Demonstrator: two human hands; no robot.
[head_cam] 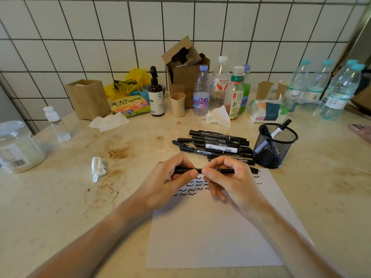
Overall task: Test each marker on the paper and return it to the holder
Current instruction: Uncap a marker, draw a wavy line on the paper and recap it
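Black marker (212, 170) lies level between both hands, left hand (170, 181) and right hand (230, 181) each with a pinching grip closed on it, above the paper (210, 233). Beyond the grip lie loose markers (216, 145), with the mesh holder (275, 146) to their right; bare tabletop (60, 197) opens leftward.

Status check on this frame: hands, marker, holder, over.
Left hand and right hand both grip one black marker above the paper. Mesh holder has one marker in. Loose marker pile beside it; nothing blocking.

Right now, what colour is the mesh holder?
Black wire mesh holder, clearest in the head view.
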